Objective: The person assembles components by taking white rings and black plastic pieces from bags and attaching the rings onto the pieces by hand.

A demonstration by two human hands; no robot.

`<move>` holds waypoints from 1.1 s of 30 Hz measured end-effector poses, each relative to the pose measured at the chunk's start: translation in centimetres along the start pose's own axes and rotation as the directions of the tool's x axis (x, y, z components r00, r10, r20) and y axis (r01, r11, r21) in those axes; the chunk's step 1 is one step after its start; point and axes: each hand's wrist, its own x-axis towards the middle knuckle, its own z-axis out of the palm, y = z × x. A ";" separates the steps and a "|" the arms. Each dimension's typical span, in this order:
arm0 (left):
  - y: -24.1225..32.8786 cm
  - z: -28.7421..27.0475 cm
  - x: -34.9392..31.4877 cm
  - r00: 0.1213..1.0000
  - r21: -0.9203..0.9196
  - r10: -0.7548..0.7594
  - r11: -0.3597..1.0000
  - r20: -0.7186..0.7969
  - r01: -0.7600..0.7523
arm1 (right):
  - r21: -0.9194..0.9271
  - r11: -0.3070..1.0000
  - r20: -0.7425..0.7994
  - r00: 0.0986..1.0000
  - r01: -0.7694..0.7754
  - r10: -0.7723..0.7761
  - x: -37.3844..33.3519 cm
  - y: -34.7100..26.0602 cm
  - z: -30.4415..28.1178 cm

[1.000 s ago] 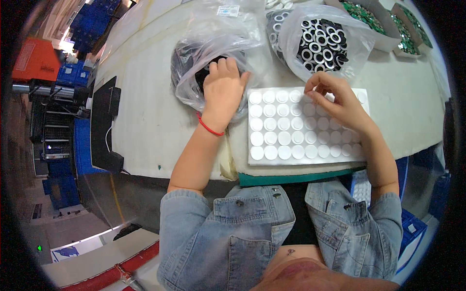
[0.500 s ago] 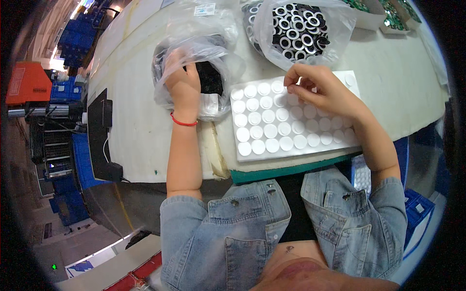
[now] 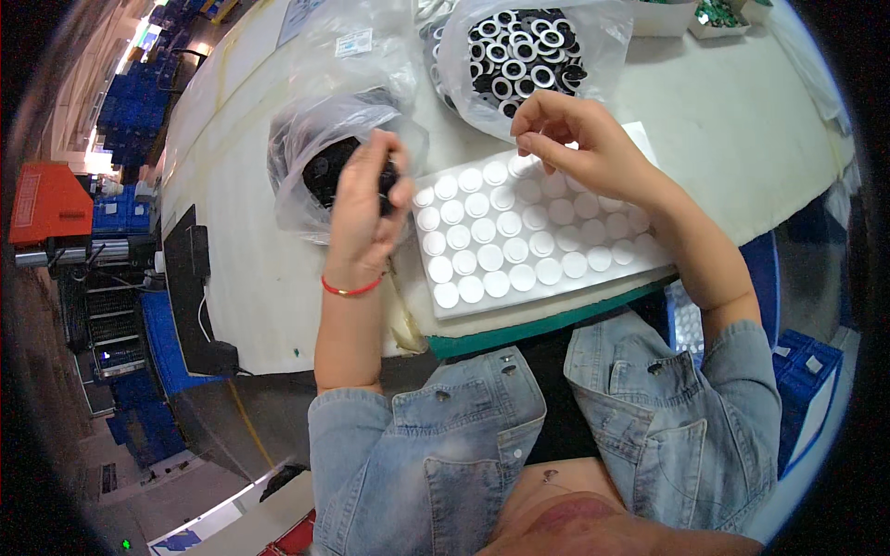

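Note:
My left hand (image 3: pixel 363 208), with a red cord at its wrist, is curled around several small black parts (image 3: pixel 387 183) at the right edge of a clear plastic bag. More black pieces (image 3: pixel 326 173) fill the bag's opening. My right hand (image 3: pixel 591 148) hovers over the far edge of a white tray (image 3: pixel 491 306) set with rows of white discs (image 3: pixel 509 224). Its thumb and forefinger are bent close together; whatever may be between them cannot be made out. Just beyond, a clear bag holds many black and white rings (image 3: pixel 515 68).
Boxes of small green parts (image 3: pixel 718 17) stand at the far right of the pale table. A black strip with a cable (image 3: pixel 197 250) lies along its left edge. Blue crates (image 3: pixel 805 380) are at the lower right, and an orange machine part (image 3: pixel 51 199) is off to the left.
My left hand has come out of the bag of black pieces, bringing several with it. My right hand stays above the tray's far edge. The whole view has shifted slightly.

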 end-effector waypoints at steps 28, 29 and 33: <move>-5.4 4.9 1.7 0.805 -0.210 -0.386 0.831 0.450 0.516 | 0.274 0.932 0.127 0.969 -0.239 0.211 0.0 -1.0 -1.7; -5.5 5.0 1.7 0.803 -0.208 -0.390 0.829 0.450 0.519 | 0.253 0.931 0.144 0.962 -0.264 0.234 0.1 -1.0 -1.7; -5.2 5.3 1.6 0.850 -0.089 -0.316 0.918 0.421 0.386 | 0.256 0.928 0.119 0.961 -0.271 0.248 0.2 -0.8 -1.6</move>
